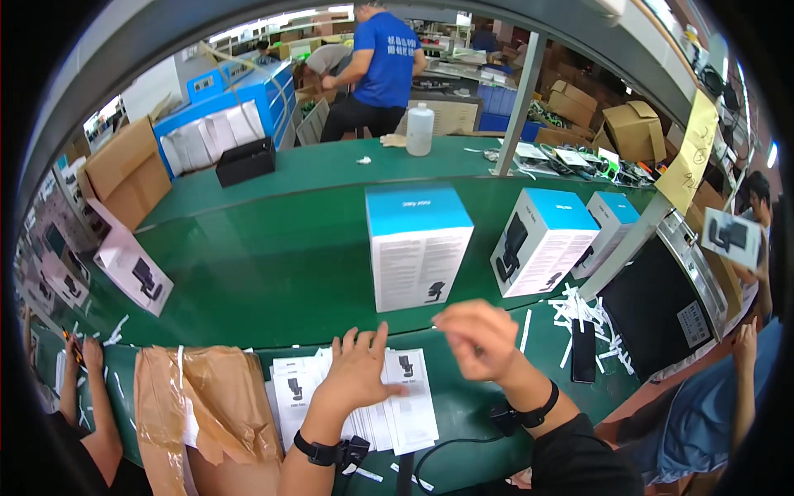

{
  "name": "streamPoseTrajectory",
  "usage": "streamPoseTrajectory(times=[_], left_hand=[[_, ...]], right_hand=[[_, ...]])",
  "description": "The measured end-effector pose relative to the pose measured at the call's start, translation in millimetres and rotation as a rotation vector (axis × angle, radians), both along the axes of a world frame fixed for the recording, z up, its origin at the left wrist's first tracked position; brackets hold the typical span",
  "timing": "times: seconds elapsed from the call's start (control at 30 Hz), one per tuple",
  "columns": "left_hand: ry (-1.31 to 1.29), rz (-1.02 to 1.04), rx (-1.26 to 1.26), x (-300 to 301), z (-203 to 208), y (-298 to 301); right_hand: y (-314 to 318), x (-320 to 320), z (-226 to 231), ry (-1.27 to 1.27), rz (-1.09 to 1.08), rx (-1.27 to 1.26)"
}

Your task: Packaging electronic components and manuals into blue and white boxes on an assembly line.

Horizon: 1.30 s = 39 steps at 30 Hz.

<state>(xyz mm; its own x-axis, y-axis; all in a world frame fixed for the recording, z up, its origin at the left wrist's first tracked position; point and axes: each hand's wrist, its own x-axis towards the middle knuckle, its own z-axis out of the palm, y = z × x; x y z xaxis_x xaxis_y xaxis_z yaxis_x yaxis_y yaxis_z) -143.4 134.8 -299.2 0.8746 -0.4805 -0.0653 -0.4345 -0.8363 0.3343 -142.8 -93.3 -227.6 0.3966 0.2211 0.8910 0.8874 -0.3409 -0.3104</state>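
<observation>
My left hand (357,374) lies with spread fingers on stacks of printed leaflets (413,413), each showing a black microphone picture. To its right, my right hand (480,337) is raised above the bench edge with curled fingers; anything in it is too hidden to make out. Just beyond the hands stands a white and blue microphone box (420,260), upright and closed. Further right stand a second box (538,248) and a third box (608,227) of the same kind. Both my wrists wear dark straps with small devices.
An opened brown carton (223,397) lies left of the leaflets. At right are paper strips (579,310), a black phone (583,351) and a dark screen (662,289). Another box (136,269) stands at left. Co-workers' hands show at both sides. A white bottle (420,132) stands behind.
</observation>
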Motion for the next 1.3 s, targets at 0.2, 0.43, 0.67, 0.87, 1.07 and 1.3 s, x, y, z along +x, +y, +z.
streamPoseTrajectory(times=[0.2,0.43,0.67,0.87,1.07,1.3], left_hand=[[0.041,-0.030,0.050,-1,-16,-5],[-0.059,0.025,-0.238,-1,-10,10],[0.196,0.213,-1.249,11,13,9],[0.101,0.582,-1.828,17,23,61],[0.021,0.531,-1.374,28,-19,84],[-0.047,0.305,-0.183,8,-8,40]], right_hand=[[-19,5,-98,0.262,-0.228,-0.158],[-15,22,-133,0.770,-0.250,0.172],[-27,23,-127,0.798,-0.427,-0.042],[-12,24,-129,0.801,-0.378,-0.228],[-23,16,-132,0.732,-0.310,-0.274],[-18,15,-131,0.758,-0.329,-0.399]])
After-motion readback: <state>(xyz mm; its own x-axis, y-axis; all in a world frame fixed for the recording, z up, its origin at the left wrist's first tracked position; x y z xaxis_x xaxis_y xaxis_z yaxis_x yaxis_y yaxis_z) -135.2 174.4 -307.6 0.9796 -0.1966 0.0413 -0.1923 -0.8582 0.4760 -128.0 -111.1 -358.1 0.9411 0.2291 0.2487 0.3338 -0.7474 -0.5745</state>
